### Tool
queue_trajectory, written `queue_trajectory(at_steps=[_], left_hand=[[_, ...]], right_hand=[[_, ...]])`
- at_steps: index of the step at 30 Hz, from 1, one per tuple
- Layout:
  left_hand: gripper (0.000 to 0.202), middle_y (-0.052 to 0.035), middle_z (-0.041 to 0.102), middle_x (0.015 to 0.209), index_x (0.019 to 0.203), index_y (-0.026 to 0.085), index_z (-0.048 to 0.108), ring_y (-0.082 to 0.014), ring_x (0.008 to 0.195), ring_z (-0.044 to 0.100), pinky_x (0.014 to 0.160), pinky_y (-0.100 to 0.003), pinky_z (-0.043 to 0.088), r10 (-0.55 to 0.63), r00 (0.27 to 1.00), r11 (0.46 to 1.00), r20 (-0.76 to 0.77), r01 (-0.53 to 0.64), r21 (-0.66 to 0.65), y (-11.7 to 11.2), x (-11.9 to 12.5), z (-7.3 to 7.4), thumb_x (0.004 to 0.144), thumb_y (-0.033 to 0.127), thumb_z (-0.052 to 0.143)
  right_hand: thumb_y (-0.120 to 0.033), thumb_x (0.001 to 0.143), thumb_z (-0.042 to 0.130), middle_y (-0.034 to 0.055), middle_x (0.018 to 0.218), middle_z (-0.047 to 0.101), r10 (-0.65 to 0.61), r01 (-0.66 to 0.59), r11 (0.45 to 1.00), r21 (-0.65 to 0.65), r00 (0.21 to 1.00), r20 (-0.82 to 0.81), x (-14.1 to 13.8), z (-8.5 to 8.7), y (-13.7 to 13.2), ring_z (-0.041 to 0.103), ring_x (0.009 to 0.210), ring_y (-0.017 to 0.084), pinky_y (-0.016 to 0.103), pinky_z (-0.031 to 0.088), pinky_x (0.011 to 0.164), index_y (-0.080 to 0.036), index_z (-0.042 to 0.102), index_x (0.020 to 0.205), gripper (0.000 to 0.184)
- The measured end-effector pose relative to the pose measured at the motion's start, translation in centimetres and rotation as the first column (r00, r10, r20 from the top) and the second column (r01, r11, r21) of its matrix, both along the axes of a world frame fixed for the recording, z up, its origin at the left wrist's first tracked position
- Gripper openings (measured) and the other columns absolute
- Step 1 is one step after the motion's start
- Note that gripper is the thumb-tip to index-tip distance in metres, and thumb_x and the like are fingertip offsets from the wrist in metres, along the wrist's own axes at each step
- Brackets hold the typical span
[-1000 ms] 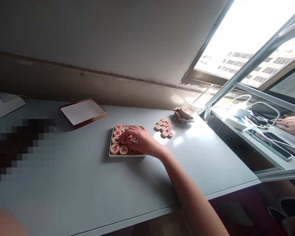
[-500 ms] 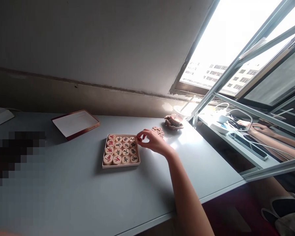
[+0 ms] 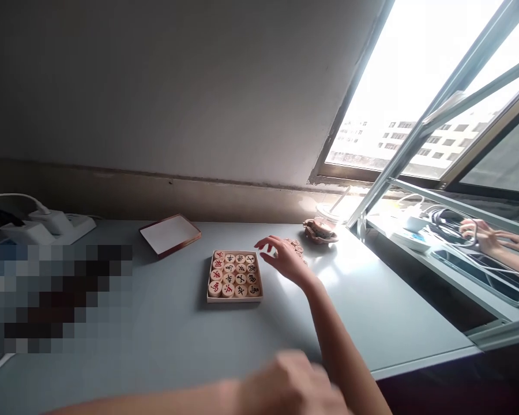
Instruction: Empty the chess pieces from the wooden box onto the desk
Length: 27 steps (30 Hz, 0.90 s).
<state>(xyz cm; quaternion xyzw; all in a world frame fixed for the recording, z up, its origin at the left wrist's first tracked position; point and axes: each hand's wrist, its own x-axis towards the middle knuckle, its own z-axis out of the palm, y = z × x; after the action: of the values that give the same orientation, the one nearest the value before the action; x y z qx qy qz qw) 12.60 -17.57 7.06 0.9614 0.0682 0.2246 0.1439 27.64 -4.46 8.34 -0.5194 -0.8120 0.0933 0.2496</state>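
Half a second ago the right hand [image 3: 286, 258] was pinching a red-lettered piece at the upper right corner of the box [image 3: 234, 300]; now it hovers just off that corner, right of centre in the frame, thumb and fingers spread well apart. The left hand [image 3: 292, 383], barely a sliver at the lower left before, now reaches across the bottom edge of the frame, too blurred for me to tell whether it grips anything. The view has swung too, bringing more of the white power strip [image 3: 71, 229] in at the left.

The shallow box sits near the middle of the frame on the grey table [image 3: 168, 328], packed four by four with xiangqi pieces [image 3: 229, 278], faces up, their characters turned at differing angles. Its near edge runs almost level left to right; I can't tell a long axis. The lid [image 3: 169, 233], upper left of it, lies white inside up, its length slanting from lower left to upper right. Behind the right hand, more xiangqi discs [image 3: 298, 249] lie partly hidden.
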Motion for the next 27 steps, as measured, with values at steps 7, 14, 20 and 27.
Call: queue_trajectory(at_steps=[7,14,20,27], left_hand=[[0.028,-0.0038,0.064,0.083,0.098,0.019,0.058,-0.0183,0.080,0.058,0.075,-0.029,0.044,0.872,0.458,0.489,0.174,-0.837,-0.247,15.7,-9.4,1.1,0.086,0.032,0.036],[0.037,-0.0048,0.064,0.101,0.096,0.020,0.062,-0.0211,0.094,0.057,0.081,-0.029,0.043,0.750,0.659,0.601,-0.061,-0.717,-0.354,17.8,-11.1,-4.3,0.086,0.040,0.033],[0.037,-0.0049,0.065,0.100,0.094,0.020,0.064,-0.0221,0.092,0.058,0.076,-0.029,0.044,0.751,0.653,0.562,-0.097,-0.709,-0.426,17.5,-10.9,-3.6,0.083,0.044,0.037],[0.035,-0.0051,0.067,0.098,0.093,0.019,0.065,-0.0223,0.090,0.059,0.077,-0.029,0.044,0.768,0.635,0.530,-0.081,-0.701,-0.477,17.7,-11.0,-4.0,0.079,0.043,0.044]], right_hand=[[-0.016,0.086,0.045,0.0052,0.128,0.051,0.173,-0.182,0.981,0.061,0.976,0.132,-6.0,-2.0,1.0,0.046,0.114,0.019,0.035,0.036,0.090,-0.028,0.044,0.129,0.045],[-0.028,0.087,0.050,0.0059,0.104,0.064,0.080,-0.110,0.977,0.185,0.983,0.162,-7.6,-1.9,1.9,0.052,0.100,0.019,0.036,0.030,0.091,-0.024,0.059,0.105,0.021],[-0.037,0.088,0.045,0.0030,0.096,0.066,-0.133,0.125,0.981,0.149,0.990,0.043,-3.6,-1.3,2.0,0.055,0.093,0.019,0.036,0.031,0.086,-0.025,0.058,0.105,0.024],[-0.024,0.084,0.047,0.0051,0.090,0.066,-0.328,0.306,0.945,0.118,0.893,0.308,1.0,-2.0,2.4,0.051,0.094,0.023,0.042,0.027,0.086,-0.023,0.065,0.084,0.018]])
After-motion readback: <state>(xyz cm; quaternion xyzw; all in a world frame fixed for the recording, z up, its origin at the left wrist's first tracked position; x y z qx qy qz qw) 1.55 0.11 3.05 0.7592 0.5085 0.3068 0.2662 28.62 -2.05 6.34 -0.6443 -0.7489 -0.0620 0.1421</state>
